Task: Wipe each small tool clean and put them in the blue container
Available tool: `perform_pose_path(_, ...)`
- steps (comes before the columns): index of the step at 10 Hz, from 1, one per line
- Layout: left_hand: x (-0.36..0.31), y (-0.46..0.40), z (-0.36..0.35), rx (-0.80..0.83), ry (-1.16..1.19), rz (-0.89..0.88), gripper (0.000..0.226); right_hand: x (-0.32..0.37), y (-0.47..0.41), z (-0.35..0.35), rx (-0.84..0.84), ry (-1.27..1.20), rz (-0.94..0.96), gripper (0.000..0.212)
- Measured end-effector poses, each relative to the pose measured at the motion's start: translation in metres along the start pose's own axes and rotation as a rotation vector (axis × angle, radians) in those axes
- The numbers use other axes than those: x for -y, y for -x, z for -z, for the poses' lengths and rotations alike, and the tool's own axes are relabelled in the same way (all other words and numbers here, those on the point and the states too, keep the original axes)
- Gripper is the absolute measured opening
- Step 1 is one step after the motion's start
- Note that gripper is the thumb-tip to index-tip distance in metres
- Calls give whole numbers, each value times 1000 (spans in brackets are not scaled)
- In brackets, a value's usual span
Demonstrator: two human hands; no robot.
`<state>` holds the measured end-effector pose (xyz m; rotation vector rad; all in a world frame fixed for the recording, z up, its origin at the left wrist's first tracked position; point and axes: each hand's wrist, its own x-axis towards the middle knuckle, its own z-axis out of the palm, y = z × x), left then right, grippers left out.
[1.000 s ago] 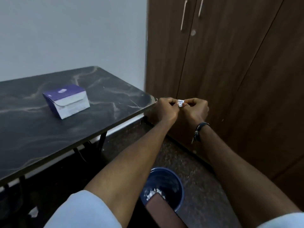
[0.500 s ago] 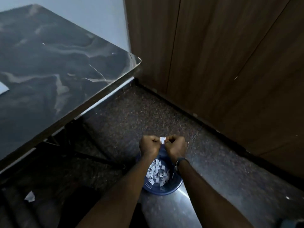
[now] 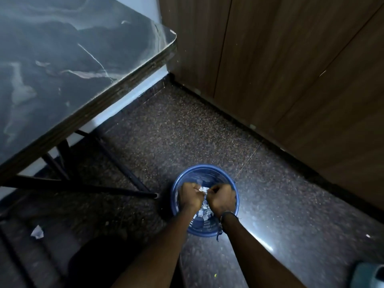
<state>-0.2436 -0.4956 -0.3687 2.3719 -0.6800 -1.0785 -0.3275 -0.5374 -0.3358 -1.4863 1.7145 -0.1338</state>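
A round blue container (image 3: 207,171) stands on the floor, holding several small white pieces (image 3: 204,214). Both my hands are held over its opening. My left hand (image 3: 190,195) and my right hand (image 3: 221,197) are fisted side by side and together pinch one small white piece (image 3: 203,189) between their fingertips. A dark band sits on my right wrist. What the piece is cannot be made out.
A dark marble-patterned table (image 3: 68,65) with black legs (image 3: 116,161) stands at the left. Brown wooden cupboard doors (image 3: 291,69) fill the right. A scrap of white paper (image 3: 37,232) lies on the speckled floor. A pale object (image 3: 369,274) sits at the bottom right corner.
The view has tilted down from the table and cupboard to the floor. Both hands, still pinching the white piece, have dropped from cupboard height to just over the blue container.
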Motion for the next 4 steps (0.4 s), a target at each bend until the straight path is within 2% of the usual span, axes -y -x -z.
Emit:
perform_pose_path(1, 11, -4, -7, 37, -97, -6, 38, -5, 0, 0, 49, 89, -24, 9)
perform_pose_path(2, 10, 4, 0, 46, -149, -12, 39, -12, 2, 0, 82, 141, -31, 16)
perform_pose_path(3, 7, 13, 12, 68, -196, -58, 28, -17, 5, 1, 79, 178, -21, 18)
perform_pose_path(4, 1, 27, 25, 35, -257, -85, 39, -18, 9, 1, 95, 222, 24, 23)
